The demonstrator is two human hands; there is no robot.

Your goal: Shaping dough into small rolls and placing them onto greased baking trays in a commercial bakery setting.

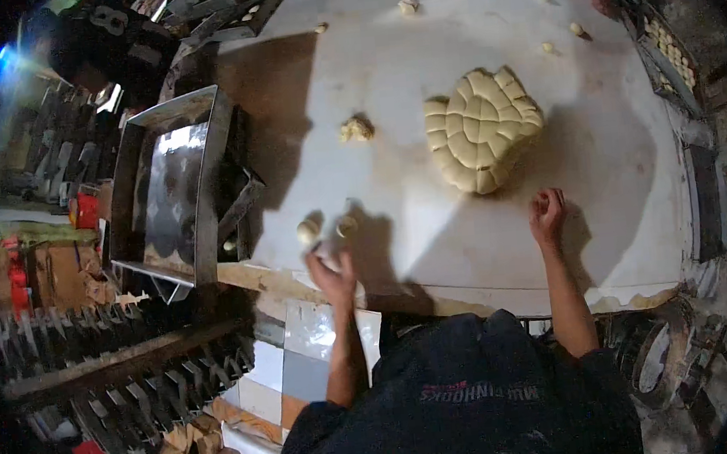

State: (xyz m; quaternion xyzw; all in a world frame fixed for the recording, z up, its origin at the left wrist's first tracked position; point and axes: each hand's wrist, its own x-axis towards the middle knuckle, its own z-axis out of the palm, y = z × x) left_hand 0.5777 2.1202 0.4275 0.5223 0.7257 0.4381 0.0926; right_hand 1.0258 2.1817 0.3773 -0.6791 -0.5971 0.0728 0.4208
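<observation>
Nearby, metal tray (171,183) (left), sectioned dough slab (482,130), dough lump (356,129).

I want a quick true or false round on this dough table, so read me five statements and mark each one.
1. The left hand is close to two small dough balls. True.
2. The dough slab is one smooth, unmarked piece. False: lines divide the dough slab into many chunks.
3. A tray of dough balls is at the right side of the white table. True.
4. The right hand is pressing on the slab. False: the right hand is apart from it, on the side nearer the person, with its fingers curled.
5. The large metal tray is at the table's right side. False: the large metal tray is at the left.
</observation>
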